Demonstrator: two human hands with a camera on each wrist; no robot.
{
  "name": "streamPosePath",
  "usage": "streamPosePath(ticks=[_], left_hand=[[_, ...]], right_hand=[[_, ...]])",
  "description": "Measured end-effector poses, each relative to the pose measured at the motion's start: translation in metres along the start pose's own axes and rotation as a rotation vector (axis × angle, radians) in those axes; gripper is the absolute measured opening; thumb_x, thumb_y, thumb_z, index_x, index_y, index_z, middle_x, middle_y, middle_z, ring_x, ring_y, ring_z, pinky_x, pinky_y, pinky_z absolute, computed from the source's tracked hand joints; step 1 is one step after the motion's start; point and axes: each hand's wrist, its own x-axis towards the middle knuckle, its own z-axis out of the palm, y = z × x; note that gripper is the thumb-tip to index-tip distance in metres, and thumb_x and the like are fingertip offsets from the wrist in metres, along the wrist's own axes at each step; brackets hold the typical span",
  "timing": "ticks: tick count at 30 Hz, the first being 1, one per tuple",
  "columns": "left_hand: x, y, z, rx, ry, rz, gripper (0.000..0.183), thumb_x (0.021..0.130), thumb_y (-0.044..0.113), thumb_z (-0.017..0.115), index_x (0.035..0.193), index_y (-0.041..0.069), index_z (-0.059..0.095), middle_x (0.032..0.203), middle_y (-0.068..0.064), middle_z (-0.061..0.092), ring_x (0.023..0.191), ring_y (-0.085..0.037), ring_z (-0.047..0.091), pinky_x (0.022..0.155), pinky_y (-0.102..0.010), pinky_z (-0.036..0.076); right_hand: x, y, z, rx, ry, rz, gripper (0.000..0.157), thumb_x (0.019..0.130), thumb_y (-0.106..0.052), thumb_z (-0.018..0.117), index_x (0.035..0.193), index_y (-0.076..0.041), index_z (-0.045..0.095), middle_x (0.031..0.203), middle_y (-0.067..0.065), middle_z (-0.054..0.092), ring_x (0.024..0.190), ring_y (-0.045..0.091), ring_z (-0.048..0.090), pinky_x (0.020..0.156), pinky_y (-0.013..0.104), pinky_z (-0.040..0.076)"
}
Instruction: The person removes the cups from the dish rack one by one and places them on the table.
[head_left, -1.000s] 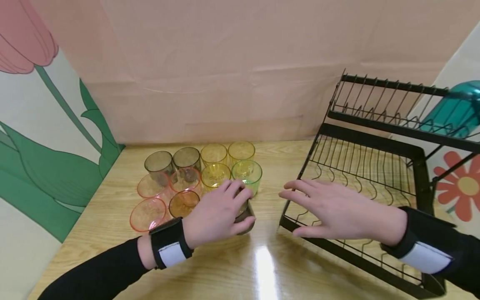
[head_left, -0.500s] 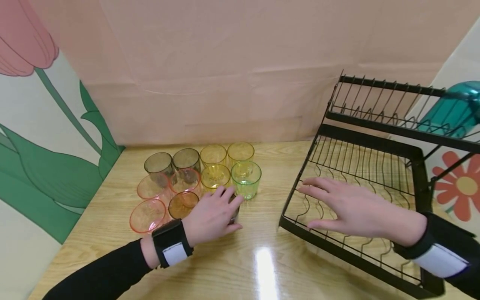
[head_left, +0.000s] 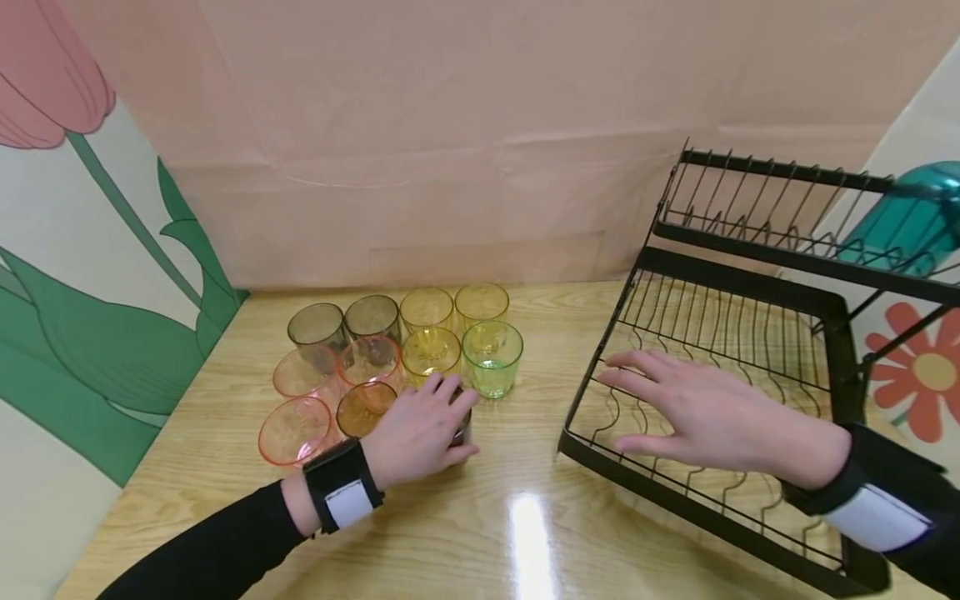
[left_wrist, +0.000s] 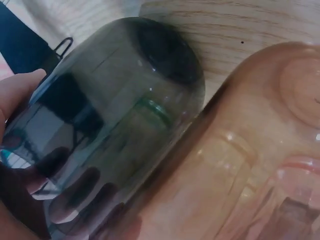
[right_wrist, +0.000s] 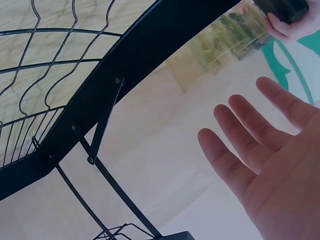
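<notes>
My left hand (head_left: 416,433) grips a smoky grey glass (left_wrist: 130,90) from above, at the front right of a cluster of coloured glasses. In the head view the hand covers most of that glass. Through its wall, the left wrist view shows curled fingers, with the thumb on the near side. Beside it stands an amber glass (head_left: 366,410); the two look very close or touching. Just behind are a yellow glass (head_left: 432,354) and a green glass (head_left: 492,362). My right hand (head_left: 697,412) hovers over the black wire dish rack (head_left: 660,500), fingers spread, holding nothing.
More glasses fill the cluster: pink ones (head_left: 296,431) at left, smoky ones (head_left: 317,327) and yellow ones (head_left: 482,304) at the back. The rack's raised upper tier (head_left: 780,242) overhangs at right. A teal object (head_left: 903,217) is behind it. A pinkish backdrop (head_left: 450,150) closes the rear.
The left hand has shifted left with the grey glass, bringing it beside the amber one and uncovering the green glass. The right hand has drawn to the right, further over the rack.
</notes>
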Motion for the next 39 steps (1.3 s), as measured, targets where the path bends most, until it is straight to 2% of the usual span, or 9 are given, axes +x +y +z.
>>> streamPosePath(ticks=[4,8,12,16,22,25,31,34,39], left_hand=[[0.000,-0.002,0.003,-0.003,0.045,0.008,0.055,0.080,0.057,0.056,0.116,0.017,0.047,0.109,-0.003,0.046,0.089,-0.017,0.044,0.052,-0.025,0.041],[-0.001,-0.004,0.005,0.042,0.083,0.036,0.063,0.081,0.058,0.055,0.127,0.015,0.046,0.126,-0.007,0.047,0.108,-0.025,0.047,0.067,-0.035,0.049],[-0.002,-0.006,0.006,0.049,0.080,0.025,0.073,0.082,0.057,0.054,0.137,0.012,0.039,0.138,-0.009,0.041,0.121,-0.029,0.041,0.078,-0.042,0.047],[-0.004,-0.008,0.006,0.039,0.062,-0.008,0.074,0.083,0.056,0.053,0.140,0.013,0.034,0.141,-0.010,0.035,0.125,-0.030,0.036,0.080,-0.044,0.046],[-0.005,-0.007,0.003,0.072,0.098,-0.044,0.075,0.085,0.064,0.039,0.142,0.017,0.030,0.144,-0.014,0.030,0.126,-0.032,0.034,0.082,-0.050,0.044],[-0.005,-0.005,0.000,0.060,0.147,-0.041,0.076,0.085,0.064,0.040,0.142,0.016,0.030,0.145,-0.015,0.027,0.127,-0.031,0.032,0.086,-0.052,0.040],[-0.005,0.004,-0.009,0.005,0.216,0.017,0.069,0.086,0.059,0.044,0.138,0.013,0.037,0.145,-0.014,0.027,0.129,-0.029,0.028,0.093,-0.047,0.036],[-0.005,0.007,-0.010,0.004,0.235,0.032,0.069,0.086,0.058,0.045,0.137,0.012,0.038,0.145,-0.013,0.026,0.129,-0.030,0.029,0.094,-0.046,0.036],[-0.005,0.009,-0.012,-0.022,0.257,0.037,0.068,0.088,0.058,0.041,0.137,0.012,0.038,0.147,-0.011,0.023,0.130,-0.027,0.027,0.095,-0.045,0.034]], right_hand=[[0.000,0.000,0.000,-0.002,-0.005,0.001,0.069,0.081,-0.065,0.047,0.133,-0.020,0.044,0.133,0.003,0.042,0.113,0.023,0.045,0.081,0.045,0.045],[-0.001,0.000,-0.001,0.008,-0.009,0.005,0.068,0.081,-0.065,0.047,0.132,-0.020,0.045,0.132,0.003,0.042,0.114,0.023,0.044,0.083,0.047,0.043],[-0.002,0.001,-0.002,0.012,-0.006,0.008,0.067,0.081,-0.065,0.048,0.132,-0.022,0.045,0.131,0.002,0.043,0.115,0.023,0.043,0.084,0.048,0.042],[-0.003,0.002,-0.007,-0.004,-0.015,0.024,0.067,0.080,-0.066,0.047,0.131,-0.023,0.045,0.131,0.002,0.042,0.115,0.025,0.044,0.084,0.048,0.043],[-0.004,0.012,-0.028,-0.028,0.015,0.089,0.071,0.079,-0.065,0.051,0.133,-0.019,0.044,0.134,0.006,0.040,0.118,0.028,0.040,0.089,0.053,0.038],[-0.004,0.025,-0.047,-0.061,0.056,0.135,0.073,0.077,-0.062,0.056,0.133,-0.018,0.043,0.137,0.009,0.035,0.118,0.032,0.038,0.086,0.056,0.038],[-0.012,0.062,-0.091,-0.130,0.094,0.283,0.075,0.080,-0.053,0.059,0.139,-0.014,0.035,0.146,0.016,0.021,0.128,0.041,0.021,0.096,0.061,0.022],[-0.016,0.089,-0.111,-0.168,0.090,0.412,0.080,0.082,-0.055,0.055,0.143,-0.012,0.025,0.148,0.020,0.010,0.131,0.044,0.010,0.099,0.061,0.010],[-0.025,0.147,-0.126,-0.153,0.135,0.646,0.093,0.081,-0.065,0.048,0.144,-0.006,0.013,0.149,0.022,-0.003,0.132,0.044,-0.002,0.100,0.062,0.004]])
